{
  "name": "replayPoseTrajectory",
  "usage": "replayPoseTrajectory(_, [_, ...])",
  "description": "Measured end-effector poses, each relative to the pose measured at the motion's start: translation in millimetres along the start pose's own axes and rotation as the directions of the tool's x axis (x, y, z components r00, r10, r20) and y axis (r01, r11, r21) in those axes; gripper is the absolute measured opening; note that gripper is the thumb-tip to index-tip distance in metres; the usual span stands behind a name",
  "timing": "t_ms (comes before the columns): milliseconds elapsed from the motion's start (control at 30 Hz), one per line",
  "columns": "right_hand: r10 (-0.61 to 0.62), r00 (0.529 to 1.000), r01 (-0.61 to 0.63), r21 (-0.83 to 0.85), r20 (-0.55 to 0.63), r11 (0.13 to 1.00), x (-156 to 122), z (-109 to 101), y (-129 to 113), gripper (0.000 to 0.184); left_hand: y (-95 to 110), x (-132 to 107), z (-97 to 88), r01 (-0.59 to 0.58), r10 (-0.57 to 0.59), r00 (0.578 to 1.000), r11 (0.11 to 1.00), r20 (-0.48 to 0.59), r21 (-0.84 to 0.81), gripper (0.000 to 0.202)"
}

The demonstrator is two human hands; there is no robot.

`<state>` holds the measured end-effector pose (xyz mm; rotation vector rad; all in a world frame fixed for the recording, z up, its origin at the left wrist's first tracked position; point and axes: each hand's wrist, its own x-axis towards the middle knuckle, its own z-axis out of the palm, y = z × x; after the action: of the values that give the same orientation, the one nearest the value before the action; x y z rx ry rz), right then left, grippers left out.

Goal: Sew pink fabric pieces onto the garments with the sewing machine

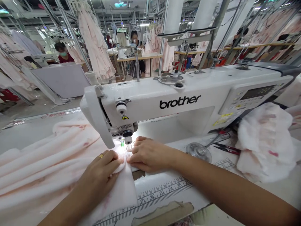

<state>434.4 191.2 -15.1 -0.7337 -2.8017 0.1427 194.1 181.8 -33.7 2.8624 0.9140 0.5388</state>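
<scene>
A white Brother sewing machine [178,103] stands across the table, its needle and presser foot [127,142] lit from above. Pale pink fabric [47,163] spreads to the left and runs under the foot. My left hand [103,171] lies flat on the fabric just left of the needle, fingertips pressing it down. My right hand [148,155] rests on the fabric's edge right of the needle, fingers curled and pinching the cloth. Both hands' fingertips nearly touch in front of the foot.
A bundle of pink-white fabric [263,144] sits at the right. Red-handled snips [227,149] and a round metal disc [199,151] lie behind my right forearm. A ruler scale [162,193] is printed on the table. People sit at machines in the background among hanging garments [94,40].
</scene>
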Motion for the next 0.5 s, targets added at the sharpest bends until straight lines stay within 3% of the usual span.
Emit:
replayPoseTrajectory(200, [-0.002, 1.0, 0.002, 0.001, -0.027, 1.0, -1.3, 2.9, 0.4, 0.01, -0.1, -2.5, 0.4, -0.021, 0.02, 0.999, 0.999, 0.043, 0.034, 0.025])
replayPoseTrajectory(500, [0.003, 1.0, -0.003, 0.004, -0.019, 1.0, -0.7, 1.2, 0.6, 0.013, -4.4, -1.3, 6.0, -0.116, 0.122, 0.992, 0.983, -0.031, 0.14, 0.027])
